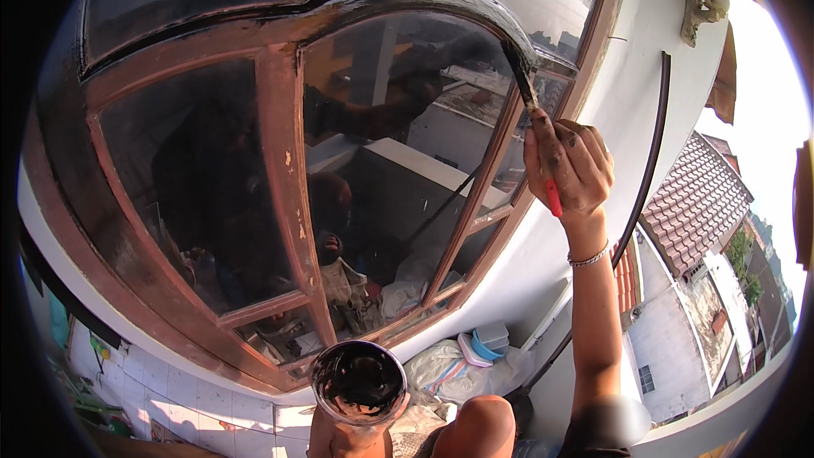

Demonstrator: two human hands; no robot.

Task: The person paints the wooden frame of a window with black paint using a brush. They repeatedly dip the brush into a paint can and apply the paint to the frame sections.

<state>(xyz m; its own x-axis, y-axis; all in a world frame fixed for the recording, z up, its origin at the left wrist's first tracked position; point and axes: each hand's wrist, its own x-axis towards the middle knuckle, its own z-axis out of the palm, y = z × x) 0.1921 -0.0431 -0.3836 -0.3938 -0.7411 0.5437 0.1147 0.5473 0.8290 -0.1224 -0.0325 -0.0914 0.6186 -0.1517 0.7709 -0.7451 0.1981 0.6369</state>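
My right hand (570, 161) is raised at the right, its fingers closed round a paintbrush (553, 195) with a red handle end. The brush's dark bristles touch the curved top of the brown wooden window frame (284, 161), near its right end. Wet-looking black paint coats that arch, while the posts and lower rails are reddish brown. Low in the view, my left hand (356, 437) holds up a paint tub (360, 382) with dark paint inside. Much of that hand is hidden under the tub. Dark glass panes (195, 178) fill the frame and show reflections.
A white wall (632, 68) carries a black pipe (655, 136) and a lamp fitting (705, 8). Plastic sacks (449, 365) and a blue container (490, 341) lie below the window. White floor tiles (186, 411) run along the lower left. Tiled roofs (699, 203) show outside.
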